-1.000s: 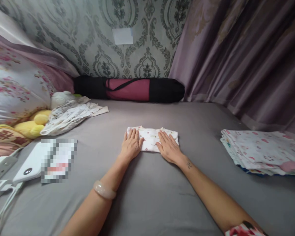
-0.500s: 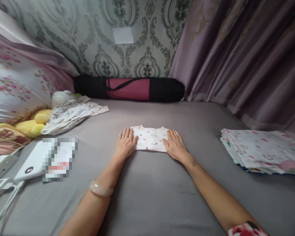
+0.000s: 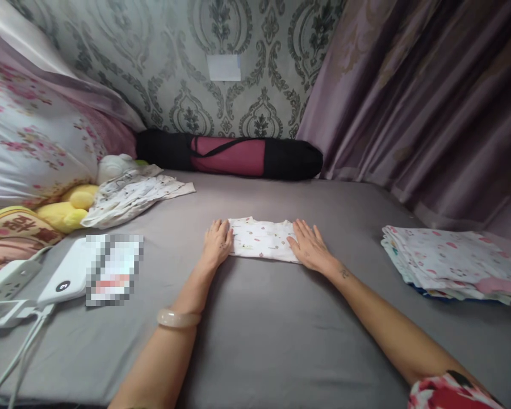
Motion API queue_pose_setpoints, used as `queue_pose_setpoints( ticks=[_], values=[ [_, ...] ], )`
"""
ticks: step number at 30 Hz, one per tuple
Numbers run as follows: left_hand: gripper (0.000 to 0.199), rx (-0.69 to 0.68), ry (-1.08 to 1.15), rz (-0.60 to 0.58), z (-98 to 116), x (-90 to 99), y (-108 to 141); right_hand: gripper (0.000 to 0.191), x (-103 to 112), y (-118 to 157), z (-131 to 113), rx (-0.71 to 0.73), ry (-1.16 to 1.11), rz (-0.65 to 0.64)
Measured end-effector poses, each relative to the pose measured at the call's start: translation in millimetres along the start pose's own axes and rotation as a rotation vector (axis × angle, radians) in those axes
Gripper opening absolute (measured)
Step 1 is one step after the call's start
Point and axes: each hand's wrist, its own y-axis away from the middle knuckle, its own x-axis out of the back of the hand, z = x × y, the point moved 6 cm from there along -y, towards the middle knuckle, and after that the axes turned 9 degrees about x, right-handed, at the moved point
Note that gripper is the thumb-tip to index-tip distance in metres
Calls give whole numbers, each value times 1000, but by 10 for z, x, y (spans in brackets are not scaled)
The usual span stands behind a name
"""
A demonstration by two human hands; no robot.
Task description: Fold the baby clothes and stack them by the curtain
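Note:
A small white garment (image 3: 263,241) with a tiny coloured print lies folded into a flat rectangle on the grey bed sheet (image 3: 255,329). At its left end rests my left hand (image 3: 218,241), fingers pointing away and slightly bent, touching the cloth's edge. My right hand (image 3: 313,245) lies on the right end, fingers stretched and the thumb apart over the fabric. Neither hand grasps the garment.
At right sits a stack of folded printed clothes (image 3: 447,261). A crumpled white garment (image 3: 132,196) lies at left by yellow plush toys (image 3: 70,213). Nearer are a white power bank (image 3: 74,270) and power strip (image 3: 15,281). A black-and-maroon long bag (image 3: 230,156) lies along the wall.
My hands have moved slightly apart, toward the two ends of the folded garment, showing more of its print. The view has shifted a little.

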Motion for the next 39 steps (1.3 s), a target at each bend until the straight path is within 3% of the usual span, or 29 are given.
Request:
queue_pose_setpoints(
  ticks=[5, 10, 15, 21, 25, 31, 35, 39],
  values=[
    [42, -29, 17, 43, -36, 62, -2, 68, -68, -66, -43, 58, -15, 28],
    [38, -13, 18, -3, -39, 62, 0, 69, -210, -86, -21, 61, -39, 4],
    [37, -13, 43, -1, -45, 65, -15, 67, -136, -85, -31, 53, -70, -28],
    [35, -40, 73, 36, -76, 64, -34, 69, 98, -166, -417, 161, -125, 15],
    [34, -42, 83, 42, -109, 49, -47, 67, 43, -241, -675, 258, -150, 18],
    [31, -29, 112, 75, -154, 38, -74, 63, -132, -283, -659, 245, -140, -12],
    [30, -16, 131, 75, -176, 40, -98, 66, -55, -312, -687, 244, -167, -64],
    [32, 19, 121, 77, -203, 50, -114, 66, 70, -381, -834, 252, -165, -21]
  ],
)
